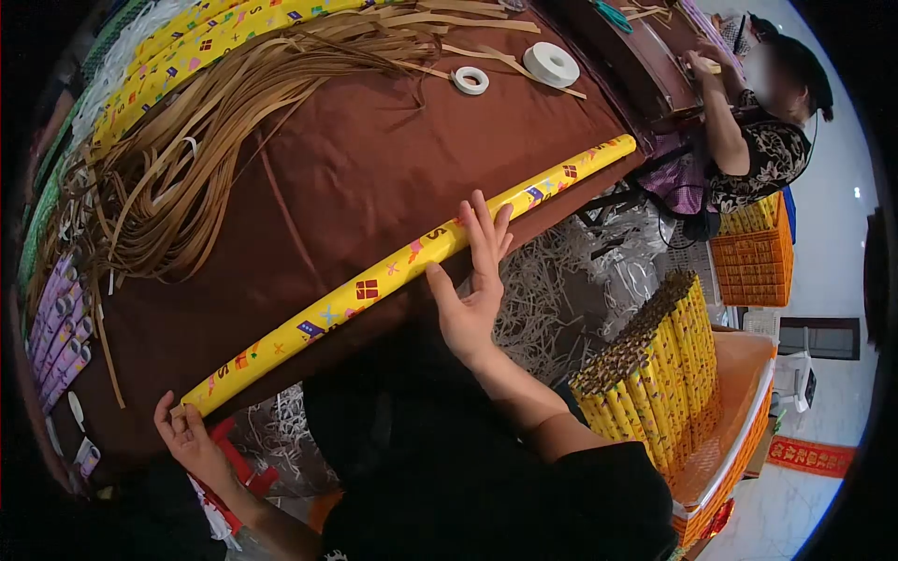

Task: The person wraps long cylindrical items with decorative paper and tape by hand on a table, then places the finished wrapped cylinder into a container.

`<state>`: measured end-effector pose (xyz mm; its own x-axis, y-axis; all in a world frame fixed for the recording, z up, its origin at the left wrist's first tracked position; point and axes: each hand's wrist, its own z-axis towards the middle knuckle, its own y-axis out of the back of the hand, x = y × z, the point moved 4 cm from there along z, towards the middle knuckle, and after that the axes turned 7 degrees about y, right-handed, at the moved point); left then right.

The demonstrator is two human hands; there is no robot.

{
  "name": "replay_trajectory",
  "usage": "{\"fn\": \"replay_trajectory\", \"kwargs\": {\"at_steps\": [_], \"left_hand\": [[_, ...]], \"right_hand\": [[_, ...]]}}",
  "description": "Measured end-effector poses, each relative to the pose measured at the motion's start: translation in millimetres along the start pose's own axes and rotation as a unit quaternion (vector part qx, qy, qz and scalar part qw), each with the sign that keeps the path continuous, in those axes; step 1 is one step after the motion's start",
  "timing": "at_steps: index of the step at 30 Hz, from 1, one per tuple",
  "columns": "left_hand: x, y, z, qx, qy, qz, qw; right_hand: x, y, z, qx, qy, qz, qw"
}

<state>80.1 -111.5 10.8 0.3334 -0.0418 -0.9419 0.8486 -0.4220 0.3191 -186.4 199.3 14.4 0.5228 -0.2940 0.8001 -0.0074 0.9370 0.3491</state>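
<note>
A long roll of yellow wrapping paper (369, 287) printed with gifts and letters lies diagonally along the near edge of the brown-covered table. At its lower left end my left hand (198, 447) has its fingers curled around the tip. My right hand (479, 294) rests against the roll near the middle, its fingers stretched out and apart and the thumb by the near side. Beyond the roll, a large bundle of flat brown strips (201, 173) is spread over the table. Two rolls of white tape, one thin (470, 70) and one thicker (567, 62), sit at the far side.
More yellow patterned rolls (178, 61) lie at the far left, with purple rolls (65, 351) nearer. To my right, an orange basket (725, 491) stands by many stacked yellow rolls (659, 383). Shredded paper (538, 299) is below the table edge. A co-worker (772, 140) sits at the far right.
</note>
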Motion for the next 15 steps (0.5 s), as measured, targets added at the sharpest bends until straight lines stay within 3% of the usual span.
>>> {"fn": "replay_trajectory", "kwargs": {"at_steps": [3,8,12,13,15], "left_hand": [[3.3,1.9,1.8,-0.009,0.002,-0.002,1.000],[9.3,7.3,4.9,0.010,-0.008,0.005,1.000],[10.0,7.6,7.4,0.005,-0.009,0.023,1.000],[11.7,9.6,8.8,0.005,-0.008,0.021,1.000],[13.1,13.4,11.4,0.028,-0.040,0.046,0.998]], "right_hand": [[-1.3,7.2,-0.9,-0.027,0.011,0.046,0.999],[-18.5,14.5,16.0,-0.054,0.065,-0.136,0.987],[-59.4,59.5,34.4,-0.121,0.045,-0.182,0.975],[-65.3,70.5,39.1,-0.147,0.018,-0.153,0.977],[-73.1,76.4,40.1,-0.157,0.052,-0.057,0.985]]}}
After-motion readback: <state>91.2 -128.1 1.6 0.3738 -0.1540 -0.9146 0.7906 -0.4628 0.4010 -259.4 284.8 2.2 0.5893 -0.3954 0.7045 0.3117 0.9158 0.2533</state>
